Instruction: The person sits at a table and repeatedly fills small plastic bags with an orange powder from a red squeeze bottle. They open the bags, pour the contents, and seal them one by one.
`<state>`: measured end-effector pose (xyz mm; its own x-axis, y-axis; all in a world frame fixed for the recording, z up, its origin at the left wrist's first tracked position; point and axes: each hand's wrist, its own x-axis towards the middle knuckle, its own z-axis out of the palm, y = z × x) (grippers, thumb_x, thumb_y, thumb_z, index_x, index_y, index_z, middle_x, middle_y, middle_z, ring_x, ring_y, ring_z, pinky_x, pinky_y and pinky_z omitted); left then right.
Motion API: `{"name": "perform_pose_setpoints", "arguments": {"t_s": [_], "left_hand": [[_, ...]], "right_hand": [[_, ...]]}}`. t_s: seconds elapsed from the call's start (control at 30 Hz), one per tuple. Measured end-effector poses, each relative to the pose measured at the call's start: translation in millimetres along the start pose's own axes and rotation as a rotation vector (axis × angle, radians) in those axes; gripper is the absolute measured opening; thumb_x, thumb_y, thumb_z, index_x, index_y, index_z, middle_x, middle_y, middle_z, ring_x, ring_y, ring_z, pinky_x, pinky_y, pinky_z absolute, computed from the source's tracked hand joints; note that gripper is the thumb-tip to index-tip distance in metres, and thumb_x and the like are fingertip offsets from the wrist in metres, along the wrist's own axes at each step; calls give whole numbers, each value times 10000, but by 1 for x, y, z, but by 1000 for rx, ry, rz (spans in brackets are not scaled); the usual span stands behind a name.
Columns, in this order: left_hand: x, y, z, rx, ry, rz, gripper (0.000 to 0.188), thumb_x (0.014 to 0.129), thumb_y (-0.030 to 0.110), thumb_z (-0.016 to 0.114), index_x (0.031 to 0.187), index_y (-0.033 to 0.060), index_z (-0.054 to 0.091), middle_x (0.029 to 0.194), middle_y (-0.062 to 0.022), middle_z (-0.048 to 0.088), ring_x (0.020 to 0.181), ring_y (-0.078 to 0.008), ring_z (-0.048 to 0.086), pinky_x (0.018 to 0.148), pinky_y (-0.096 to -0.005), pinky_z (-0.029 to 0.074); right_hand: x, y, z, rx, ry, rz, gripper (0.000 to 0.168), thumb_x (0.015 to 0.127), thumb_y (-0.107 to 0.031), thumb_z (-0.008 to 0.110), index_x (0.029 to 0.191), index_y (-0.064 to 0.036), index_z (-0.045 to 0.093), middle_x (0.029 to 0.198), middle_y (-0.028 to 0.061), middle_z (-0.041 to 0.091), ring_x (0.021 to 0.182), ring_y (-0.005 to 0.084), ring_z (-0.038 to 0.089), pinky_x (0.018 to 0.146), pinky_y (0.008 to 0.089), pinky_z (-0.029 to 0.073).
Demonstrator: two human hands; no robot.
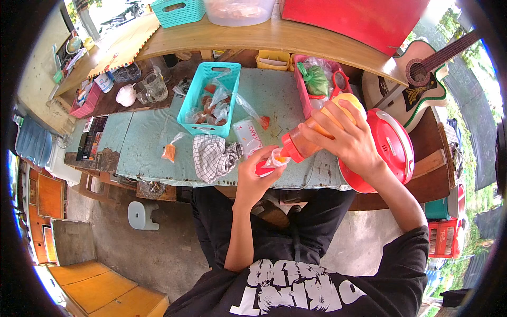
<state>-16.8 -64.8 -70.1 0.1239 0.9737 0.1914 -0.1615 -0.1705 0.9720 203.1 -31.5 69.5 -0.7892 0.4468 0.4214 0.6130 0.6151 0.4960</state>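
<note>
My right hand [344, 130] grips a squeeze bottle [307, 140] of orange sauce, tipped so its red cap points down to the left. The cap sits at the mouth of a small clear plastic bag [276, 159], which my left hand [256, 174] holds between thumb and fingers. Some orange sauce shows in the bag's mouth. Just behind the left hand lies a white plastic pack [248, 136] bearing writing. A checkered cloth [212, 158] is bunched to its left. Farther left lies a knotted bag of orange sauce [169, 151].
A turquoise basket [186, 107] holds several small bags of brownish contents. Behind my right hand stand a pink basket [304, 95] and a red rice cooker [390, 148]. Glass mugs [155, 87] are at the back left. A guitar [420, 85] leans at the right; a stool [138, 215] stands on the floor.
</note>
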Motion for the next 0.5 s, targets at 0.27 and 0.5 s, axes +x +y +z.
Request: {"name": "perform_pose_setpoints", "arguments": {"t_s": [0.27, 0.5], "left_hand": [[1, -4, -1, 8, 10, 20, 466, 797, 47, 776, 1216, -43, 592, 1133, -98, 663, 1031, -136, 628, 919, -293, 502], [1, 2, -1, 45, 22, 27, 453, 784, 61, 784, 1192, -35, 613, 1125, -87, 665, 1014, -134, 626, 924, -300, 492]], "right_hand": [[2, 1, 1, -60, 12, -19, 472, 732, -199, 648, 1196, -278, 618, 1167, 4, 570, 1145, 215, 545, 1079, 434, 399], [0, 1, 3, -64, 12, -21, 490, 717, -186, 664, 1195, -281, 618, 1185, 13, 567, 1151, 221, 544, 1054, 440, 404]]}}
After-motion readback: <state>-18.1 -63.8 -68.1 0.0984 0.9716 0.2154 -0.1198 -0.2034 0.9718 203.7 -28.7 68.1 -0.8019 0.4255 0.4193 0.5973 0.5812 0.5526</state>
